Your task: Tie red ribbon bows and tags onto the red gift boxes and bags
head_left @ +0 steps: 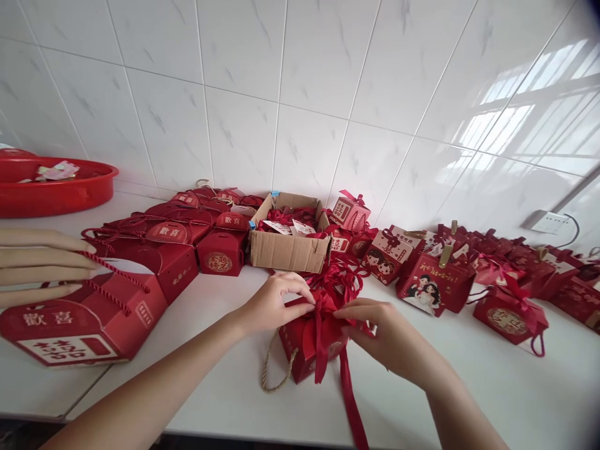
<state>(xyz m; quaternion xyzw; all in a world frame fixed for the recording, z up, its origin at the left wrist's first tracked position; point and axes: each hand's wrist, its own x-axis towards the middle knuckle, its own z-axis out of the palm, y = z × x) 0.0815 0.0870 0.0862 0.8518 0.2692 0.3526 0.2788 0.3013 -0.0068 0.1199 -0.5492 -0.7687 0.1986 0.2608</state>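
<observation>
In front of me on the white counter stands a small red gift box [307, 347] with a loop of twisted rope handle [276, 387] at its left side. A dark red ribbon [320, 344] is gathered on its top, and one long ribbon tail hangs down over the counter's front edge. My left hand [276, 303] pinches the ribbon at the upper left of the box. From the other side my right hand [375, 322] grips the ribbon with fingers closed, its fingertips partly hidden. More loose ribbon [340, 275] lies heaped just behind the box.
A cardboard box [288, 250] of ribbons and cards stands behind. Red gift boxes [173, 250] crowd the left, more [426, 284] the right. Another person's hand [42, 265] is at a large red box [117, 312] on the left. A red basin [60, 194] and a power strip [550, 222] sit farther out.
</observation>
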